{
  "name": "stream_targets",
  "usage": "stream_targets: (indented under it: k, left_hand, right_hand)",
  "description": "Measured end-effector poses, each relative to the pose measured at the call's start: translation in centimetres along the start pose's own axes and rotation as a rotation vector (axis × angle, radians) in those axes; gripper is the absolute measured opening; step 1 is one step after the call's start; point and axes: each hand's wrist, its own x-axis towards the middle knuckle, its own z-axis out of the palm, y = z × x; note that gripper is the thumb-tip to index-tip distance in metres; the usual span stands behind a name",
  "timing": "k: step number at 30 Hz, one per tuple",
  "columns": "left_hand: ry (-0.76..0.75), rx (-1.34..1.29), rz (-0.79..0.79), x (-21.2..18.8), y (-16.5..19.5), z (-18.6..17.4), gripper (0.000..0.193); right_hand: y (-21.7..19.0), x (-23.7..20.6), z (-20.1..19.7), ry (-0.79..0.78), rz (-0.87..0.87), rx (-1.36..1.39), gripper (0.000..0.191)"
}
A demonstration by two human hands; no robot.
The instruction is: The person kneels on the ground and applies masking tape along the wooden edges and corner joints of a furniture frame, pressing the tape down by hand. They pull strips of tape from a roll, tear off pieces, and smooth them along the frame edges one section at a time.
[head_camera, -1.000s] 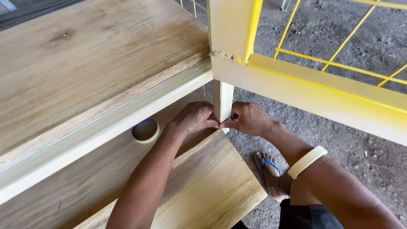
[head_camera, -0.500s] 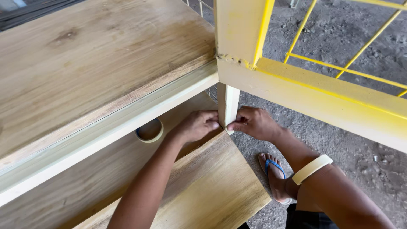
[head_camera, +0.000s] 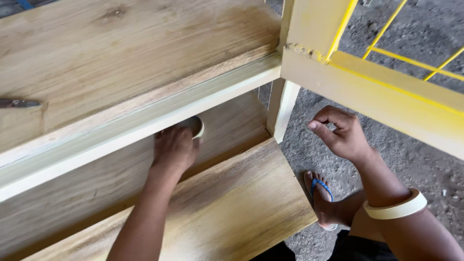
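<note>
Reaching left hand on tape roll, cream rail overhead

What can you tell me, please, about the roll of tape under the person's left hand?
The roll of tape is a pale cream ring, looking like paper masking tape. It sits on the lower wooden shelf, tucked under the cream-painted rail, so only its right edge shows. The left hand lies over it, fingers on the roll. Whether it lies flat cannot be told.

Scene was lit by soft, even daylight; no glare was seen. Deep shadow was cast under upper board. Focus was sharp throughout; slight stretching was noted at edges.
</note>
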Motion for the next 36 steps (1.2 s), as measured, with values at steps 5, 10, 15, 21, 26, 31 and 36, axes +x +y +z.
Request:
stream_targets:
  k: [5, 10, 15, 21, 26, 31, 36]
  left_hand:
    - [0.346, -0.093, 0.253, -1.3, -2.7, 2.9, 0.019]
    - [0.226, -0.166, 0.408, -1.9, -3.0, 2.7, 0.035]
    - [0.077, -0.073, 0.327, -3.1, -4.6, 2.0, 0.033]
    - [0.070, -0.860, 0.585, -5.5, -4.7, 3.2, 0.021]
    - [0.190, -1.125, 0.596, -7.8, -2.1, 2.6, 0.027]
    - [0.790, -0.989, 0.435, -9.9, 5.4, 3.1, 0.024]
    - [0.803, -0.810, 0.473, -12.5, 8.9, 3.9, 0.028]
  right_hand:
    - [-5.8, 0.3, 3.1, -0.217, -0.135, 0.084, 0.013]
    - [-11.5, 1.8, 6.5, -0.340, -0.143, -0.017, 0.010]
    - [-13.6, 3.5, 9.1, -0.332, -0.187, -0.052, 0.018]
    - [-14.2, 4.3, 9.3, -0.060, -0.537, -0.297, 0.059]
    - [-13.8, 1.9, 8.3, -0.452, -0.136, 0.363, 0.029]
    - [-14.1, -0.7, 7.8, -0.266, 0.008, 0.144, 0.021]
    - [-15.7, -2.1, 6.6, -0.233, 0.014, -0.004, 0.019]
